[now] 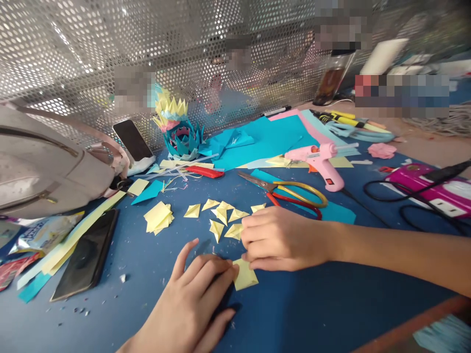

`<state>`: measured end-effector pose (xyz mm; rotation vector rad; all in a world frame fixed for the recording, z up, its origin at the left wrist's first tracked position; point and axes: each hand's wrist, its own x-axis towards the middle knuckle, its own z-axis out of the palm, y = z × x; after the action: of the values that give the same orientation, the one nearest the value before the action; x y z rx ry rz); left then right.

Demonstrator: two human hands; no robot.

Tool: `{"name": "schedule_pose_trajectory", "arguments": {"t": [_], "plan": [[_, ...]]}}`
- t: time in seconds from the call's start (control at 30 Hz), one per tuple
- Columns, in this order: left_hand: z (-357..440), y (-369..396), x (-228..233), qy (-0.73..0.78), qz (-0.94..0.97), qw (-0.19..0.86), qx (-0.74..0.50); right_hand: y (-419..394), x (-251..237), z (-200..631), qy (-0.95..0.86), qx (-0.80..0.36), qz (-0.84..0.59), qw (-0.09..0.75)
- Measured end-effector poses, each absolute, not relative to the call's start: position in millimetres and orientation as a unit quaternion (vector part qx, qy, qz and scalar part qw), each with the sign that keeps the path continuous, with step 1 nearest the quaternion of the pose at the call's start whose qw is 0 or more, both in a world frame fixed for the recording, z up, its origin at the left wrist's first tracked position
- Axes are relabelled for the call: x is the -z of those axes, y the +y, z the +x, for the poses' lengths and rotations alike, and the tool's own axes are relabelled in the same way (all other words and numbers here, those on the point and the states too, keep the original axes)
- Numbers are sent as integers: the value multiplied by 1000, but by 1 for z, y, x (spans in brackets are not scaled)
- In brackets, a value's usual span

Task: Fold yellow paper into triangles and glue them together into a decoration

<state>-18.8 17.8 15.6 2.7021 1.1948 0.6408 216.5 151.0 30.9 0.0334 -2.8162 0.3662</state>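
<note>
Both hands, left hand (191, 299) and right hand (279, 240), pinch a yellow paper (245, 275) on the tabletop (316, 304); folded triangles (221, 215), scissors (287, 192) and glue gun (320, 159) lie beyond; no writing is readable

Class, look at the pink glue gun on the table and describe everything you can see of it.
The pink glue gun looks like plastic. It lies on its side on the blue table, nozzle toward the left over yellow and teal paper. A pale glue stick juts from its back, a dark cord trails from the handle, and an orange trigger shows. No hand touches it.
</note>
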Motion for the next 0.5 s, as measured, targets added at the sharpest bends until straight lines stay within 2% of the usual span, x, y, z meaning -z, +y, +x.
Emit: {"name": "schedule_pose_trajectory", "arguments": {"t": [0.1,0.23,0.5], "plan": [[-7,20,-21,455,854,120,-224,152,-25,216,-973,-173,-6,154],[8,27,-22,529,812,150,-194,151,-22,214,-961,-226,-59,150],[19,35,-25,599,749,233,-160,142,-24,215,-957,-234,-98,143]]}}
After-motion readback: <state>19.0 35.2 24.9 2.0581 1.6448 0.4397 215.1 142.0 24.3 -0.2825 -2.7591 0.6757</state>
